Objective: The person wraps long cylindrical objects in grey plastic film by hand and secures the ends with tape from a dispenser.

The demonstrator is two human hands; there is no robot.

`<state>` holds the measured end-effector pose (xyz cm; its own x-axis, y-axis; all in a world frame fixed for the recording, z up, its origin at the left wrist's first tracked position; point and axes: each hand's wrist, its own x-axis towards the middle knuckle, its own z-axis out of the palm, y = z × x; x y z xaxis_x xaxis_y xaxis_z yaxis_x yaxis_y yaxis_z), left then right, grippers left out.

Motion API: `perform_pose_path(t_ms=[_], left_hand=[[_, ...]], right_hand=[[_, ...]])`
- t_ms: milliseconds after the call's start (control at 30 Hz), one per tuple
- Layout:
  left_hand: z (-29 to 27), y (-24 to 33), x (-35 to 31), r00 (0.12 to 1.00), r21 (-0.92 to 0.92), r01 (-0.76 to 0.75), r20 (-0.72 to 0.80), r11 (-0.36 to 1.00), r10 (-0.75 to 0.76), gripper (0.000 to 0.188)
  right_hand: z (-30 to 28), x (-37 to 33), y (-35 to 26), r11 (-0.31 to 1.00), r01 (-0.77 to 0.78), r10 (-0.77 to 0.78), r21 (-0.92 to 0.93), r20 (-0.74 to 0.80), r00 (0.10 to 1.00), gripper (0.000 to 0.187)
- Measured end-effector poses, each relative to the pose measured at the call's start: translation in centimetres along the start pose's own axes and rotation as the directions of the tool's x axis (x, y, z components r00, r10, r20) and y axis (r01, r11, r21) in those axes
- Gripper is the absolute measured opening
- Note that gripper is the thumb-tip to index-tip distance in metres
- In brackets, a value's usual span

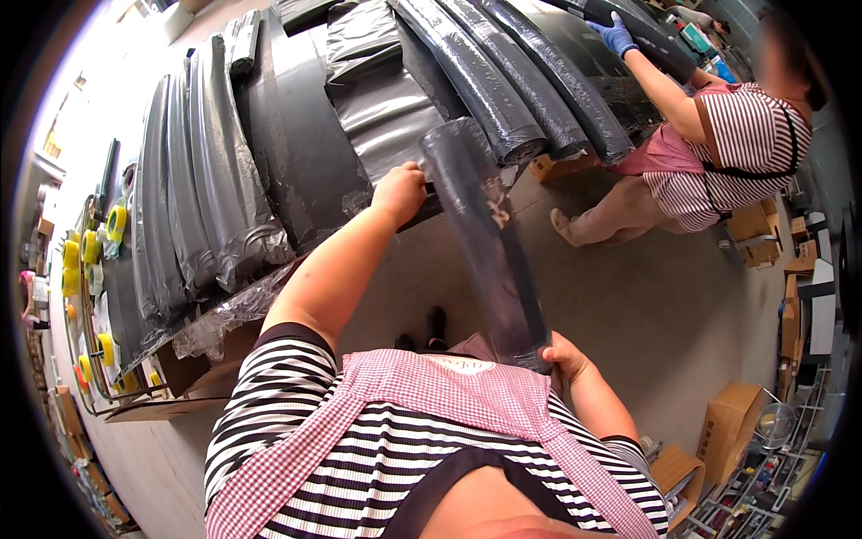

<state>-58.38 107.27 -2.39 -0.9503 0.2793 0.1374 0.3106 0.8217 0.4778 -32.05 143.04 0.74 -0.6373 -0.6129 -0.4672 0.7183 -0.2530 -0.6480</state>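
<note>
A long dark roll wrapped in clear film (480, 225) slants between my hands, its far end over the table's near edge and its near end against my apron. My right hand (567, 357) is closed around the near end, with the thumb on top. Close against the left side of the far end is my left hand (401, 193), fingers curled in; whatever they pinch is hidden. Black plastic sheeting (382, 126) lies on the table (292, 135) beyond that hand. Several film-wrapped black rolls (489, 94) lie just past the held roll.
More black wrapped rolls (202, 171) lie at the table's left. Yellow tape rolls (90, 247) hang on a rack at far left. At the right, a co-worker in a striped shirt (727, 135) handles another black roll (660, 45). Cardboard boxes (732, 431) stand at lower right.
</note>
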Motion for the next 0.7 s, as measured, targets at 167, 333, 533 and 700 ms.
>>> perform_pose_path(t_ms=[167, 333, 533, 700], left_hand=[[-2.3, -5.0, 2.0, 0.896, -0.512, 0.427, 0.348, 0.745, -0.274, 0.016], [-3.9, -4.5, 2.9, 0.789, -0.692, 0.609, 0.481, 0.387, -0.383, 0.019], [-5.8, -2.4, 1.2, 0.958, -0.906, 0.274, 0.227, 0.322, -0.177, 0.015], [-7.3, 0.3, -3.0, 0.803, -0.218, -0.424, -0.539, 0.879, 0.254, 0.009]], right_hand=[[0.5, 0.3, 2.1, 0.991, 0.018, -0.029, -0.136, -0.084, 0.996, 0.092], [1.0, -0.1, 3.7, 0.927, 0.058, -0.168, -0.370, -0.273, 0.947, 0.095], [2.3, -0.5, 4.0, 0.637, -0.165, -0.314, -0.753, -0.449, 0.837, 0.097], [1.8, -0.1, 3.0, 0.887, 0.014, -0.200, -0.462, -0.355, 0.913, 0.093]])
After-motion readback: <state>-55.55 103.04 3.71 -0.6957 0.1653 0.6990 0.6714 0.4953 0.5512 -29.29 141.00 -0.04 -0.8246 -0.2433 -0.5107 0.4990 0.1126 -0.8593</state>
